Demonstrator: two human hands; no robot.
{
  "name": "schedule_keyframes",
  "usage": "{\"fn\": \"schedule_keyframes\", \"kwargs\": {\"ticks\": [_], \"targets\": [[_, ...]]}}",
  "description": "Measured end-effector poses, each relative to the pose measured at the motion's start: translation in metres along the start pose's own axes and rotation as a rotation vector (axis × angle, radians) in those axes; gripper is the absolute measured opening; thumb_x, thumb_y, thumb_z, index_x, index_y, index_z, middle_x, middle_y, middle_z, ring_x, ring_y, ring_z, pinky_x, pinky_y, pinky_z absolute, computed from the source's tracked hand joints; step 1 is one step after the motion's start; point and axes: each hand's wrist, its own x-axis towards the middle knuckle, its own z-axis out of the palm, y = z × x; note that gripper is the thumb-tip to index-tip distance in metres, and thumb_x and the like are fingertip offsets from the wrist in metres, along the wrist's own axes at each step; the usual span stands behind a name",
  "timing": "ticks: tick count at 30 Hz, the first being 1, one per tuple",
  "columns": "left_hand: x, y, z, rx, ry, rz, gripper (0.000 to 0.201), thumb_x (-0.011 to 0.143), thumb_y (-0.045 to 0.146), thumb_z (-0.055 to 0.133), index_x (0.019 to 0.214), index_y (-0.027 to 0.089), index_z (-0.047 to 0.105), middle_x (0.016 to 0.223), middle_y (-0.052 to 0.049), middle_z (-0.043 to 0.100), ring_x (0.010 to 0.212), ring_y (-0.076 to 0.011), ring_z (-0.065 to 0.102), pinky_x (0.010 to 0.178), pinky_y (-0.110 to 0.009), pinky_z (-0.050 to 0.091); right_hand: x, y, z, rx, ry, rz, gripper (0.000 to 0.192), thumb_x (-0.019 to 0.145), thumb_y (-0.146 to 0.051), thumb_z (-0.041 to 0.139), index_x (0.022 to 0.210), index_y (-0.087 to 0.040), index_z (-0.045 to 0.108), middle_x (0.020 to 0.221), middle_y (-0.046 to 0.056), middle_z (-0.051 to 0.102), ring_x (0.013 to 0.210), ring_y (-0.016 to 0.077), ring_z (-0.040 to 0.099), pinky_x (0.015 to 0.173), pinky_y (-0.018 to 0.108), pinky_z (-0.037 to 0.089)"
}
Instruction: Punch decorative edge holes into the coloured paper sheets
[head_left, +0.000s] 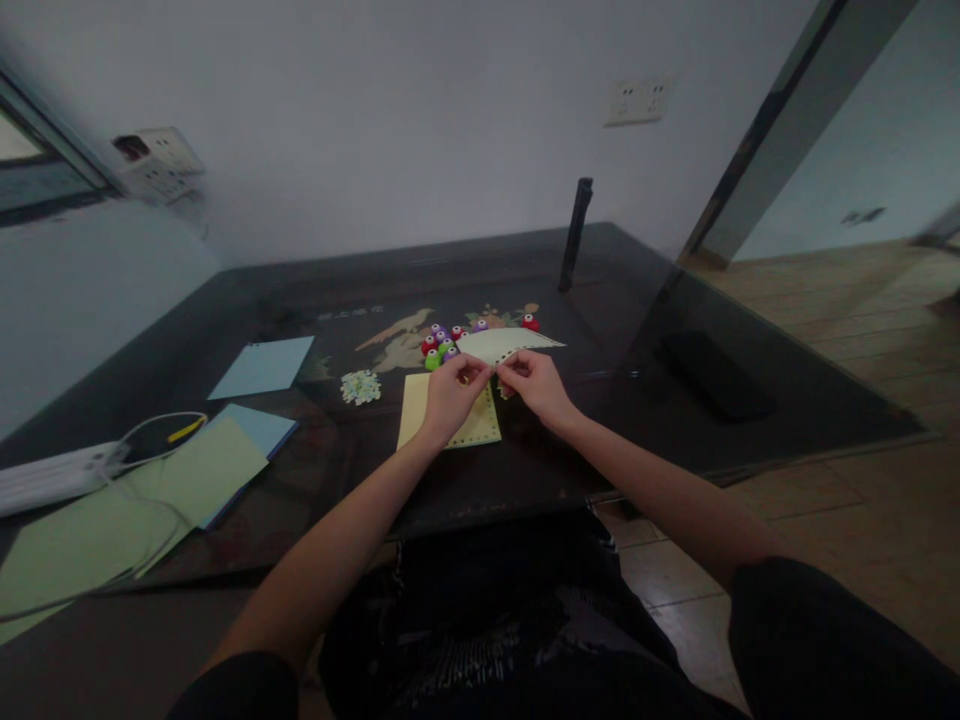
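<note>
My left hand (456,397) and my right hand (536,385) meet over the table, thumbs and fingertips pinched close together. What they pinch is too small and too hidden to name. Under my left hand lies a pale yellow sheet (412,405) with a row of small dark marks along its edges. Just behind my fingers is a whitish sheet (499,343) with a curved outline, also dotted along its near edge. Several small round red, purple and green pieces with white tops (433,359) cluster behind my left hand.
Left of the yellow sheet sits a heap of small pale pieces (361,387). Further left are a light blue sheet (264,367), greenish sheets (150,500) and a white power strip (60,480) with cables. A black upright stick (575,235) and a dark flat object (712,375) are on the right.
</note>
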Motion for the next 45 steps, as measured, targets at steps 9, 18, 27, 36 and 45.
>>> {"fn": "schedule_keyframes", "kwargs": {"ticks": [9, 18, 27, 36, 45], "targets": [[0.001, 0.000, 0.002, -0.113, 0.029, -0.027, 0.008, 0.078, 0.024, 0.062, 0.075, 0.017, 0.060, 0.069, 0.000, 0.061, 0.063, -0.0118, 0.053, 0.061, -0.025, 0.043, 0.000, -0.003, -0.001, 0.026, 0.022, 0.028, 0.022, 0.073, -0.039, 0.064, 0.069, -0.020, 0.053, 0.056, -0.001, 0.057, 0.048, 0.0101, 0.053, 0.050, 0.026, 0.046], [0.006, -0.016, 0.002, -0.100, 0.000, -0.018, 0.007, 0.080, 0.024, 0.061, 0.079, 0.017, 0.062, 0.076, -0.002, 0.062, 0.066, -0.0124, 0.055, 0.064, -0.026, 0.045, 0.009, -0.015, -0.020, 0.085, 0.222, -0.055, 0.023, 0.074, -0.040, 0.064, 0.072, -0.020, 0.052, 0.068, 0.001, 0.060, 0.055, 0.0108, 0.056, 0.048, 0.024, 0.043], [0.007, -0.034, 0.017, 0.282, -0.234, 0.163, 0.006, 0.077, 0.015, 0.063, 0.079, 0.017, 0.068, 0.075, -0.002, 0.063, 0.071, -0.0147, 0.056, 0.067, -0.026, 0.042, 0.011, -0.013, -0.020, 0.126, 0.212, -0.104, 0.027, 0.071, -0.043, 0.068, 0.071, -0.020, 0.053, 0.064, -0.001, 0.059, 0.052, 0.0099, 0.055, 0.046, 0.023, 0.042], [0.005, -0.035, 0.018, 0.326, -0.292, 0.148, 0.013, 0.080, 0.019, 0.061, 0.087, 0.017, 0.072, 0.077, -0.004, 0.065, 0.071, -0.0160, 0.057, 0.068, -0.027, 0.043, 0.010, -0.014, -0.019, 0.144, 0.177, -0.094, 0.026, 0.070, -0.040, 0.069, 0.068, -0.019, 0.054, 0.060, -0.002, 0.059, 0.049, 0.0090, 0.055, 0.045, 0.022, 0.042], [0.016, -0.020, 0.008, -0.568, -0.182, -0.331, 0.039, 0.088, 0.046, 0.047, 0.092, 0.014, 0.068, 0.087, -0.009, 0.069, 0.076, -0.0175, 0.062, 0.073, -0.030, 0.047, 0.005, -0.019, -0.018, 0.088, 0.051, -0.096, 0.023, 0.071, -0.038, 0.067, 0.069, -0.019, 0.055, 0.062, -0.001, 0.060, 0.052, 0.0104, 0.056, 0.050, 0.024, 0.043]]}}
